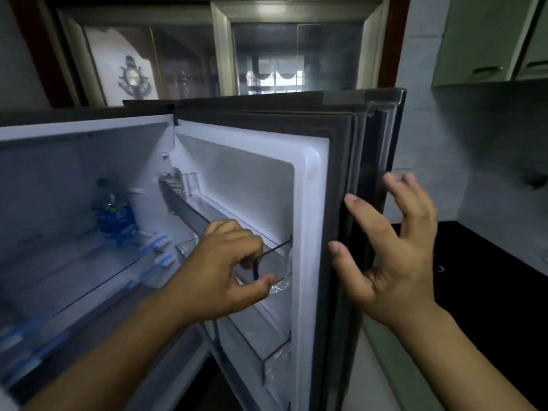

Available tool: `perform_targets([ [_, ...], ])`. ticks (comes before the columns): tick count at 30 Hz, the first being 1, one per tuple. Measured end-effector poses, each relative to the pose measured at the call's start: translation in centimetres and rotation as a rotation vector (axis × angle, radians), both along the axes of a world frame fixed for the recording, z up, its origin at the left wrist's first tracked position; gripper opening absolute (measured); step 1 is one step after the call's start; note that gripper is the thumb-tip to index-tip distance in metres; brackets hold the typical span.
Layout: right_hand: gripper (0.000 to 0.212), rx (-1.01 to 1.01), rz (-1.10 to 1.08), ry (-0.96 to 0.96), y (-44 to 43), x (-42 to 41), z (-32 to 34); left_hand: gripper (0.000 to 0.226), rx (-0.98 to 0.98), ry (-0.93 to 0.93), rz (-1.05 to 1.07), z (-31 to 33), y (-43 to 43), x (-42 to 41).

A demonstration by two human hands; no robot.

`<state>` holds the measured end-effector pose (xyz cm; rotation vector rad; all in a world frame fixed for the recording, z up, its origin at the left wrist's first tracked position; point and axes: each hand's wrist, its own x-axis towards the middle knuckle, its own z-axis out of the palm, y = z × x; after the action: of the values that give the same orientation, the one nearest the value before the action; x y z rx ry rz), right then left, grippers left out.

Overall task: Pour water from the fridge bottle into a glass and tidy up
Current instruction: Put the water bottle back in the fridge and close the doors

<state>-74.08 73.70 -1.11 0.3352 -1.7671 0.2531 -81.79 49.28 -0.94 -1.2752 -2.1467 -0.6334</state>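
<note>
Bottle label: a blue label is seen on the bottle point(114, 212) inside the fridge point(89, 161); its print is blurred and cannot be read.
Other text: none found.

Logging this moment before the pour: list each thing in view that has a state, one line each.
Fridge door: swung open.
Water bottle: upright on the fridge shelf, untouched.
Door bin: looks empty.
Left hand: fingers curled at the door bin's edge, holding nothing clear.
Right hand: open, fingers spread at the door's outer edge.
</note>
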Motion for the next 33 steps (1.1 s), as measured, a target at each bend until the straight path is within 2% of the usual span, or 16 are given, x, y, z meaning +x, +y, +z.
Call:
perform_targets([
  [5, 0.064, 0.043, 0.320, -0.016, -4.9, -0.7, -0.8, 0.024, 0.004, -0.070, 0.074, -0.1, -5.9, 2.0],
  [10, 0.071, 0.018, 0.513, 0.001, -11.7, -0.1, -1.5, 0.023, 0.012, -0.099, 0.228, 0.0, -12.1, 4.5],
  [13, 0.082, 0.011, 0.559, -0.013, -15.9, 0.3, -1.8, 0.033, 0.066, -0.092, 0.361, -0.1, -16.5, 5.7],
  [18, 0.094, -0.123, 0.677, -0.152, -24.0, 0.2, -1.8, 0.051, 0.397, 0.197, 0.756, -0.3, -25.4, 6.6],
  [20, 0.103, -0.106, 0.699, -0.188, -27.2, -0.3, -2.1, 0.060, 0.596, 0.153, 0.903, -0.7, -29.6, 5.9],
  [22, 0.109, -0.124, 0.713, -0.239, -30.2, -0.8, -2.6, 0.074, 0.721, 0.011, 1.007, -1.3, -33.2, 4.5],
  [24, 0.110, -0.127, 0.699, -0.259, -33.4, -1.6, -3.0, 0.079, 0.785, -0.173, 0.999, -2.2, -36.1, 2.8],
  [26, 0.104, -0.096, 0.668, -0.244, -36.1, -2.6, -3.4, 0.077, 0.783, -0.306, 0.904, -3.4, -38.0, 1.1],
  [29, 0.097, -0.037, 0.627, -0.226, -39.2, -4.5, -4.2, 0.075, 0.702, -0.376, 0.806, -5.0, -39.0, -0.8],
  [33, 0.103, 0.024, 0.550, -0.262, -43.4, -6.8, -5.0, 0.085, 0.699, -0.373, 0.742, -6.1, -39.1, -1.8],
])
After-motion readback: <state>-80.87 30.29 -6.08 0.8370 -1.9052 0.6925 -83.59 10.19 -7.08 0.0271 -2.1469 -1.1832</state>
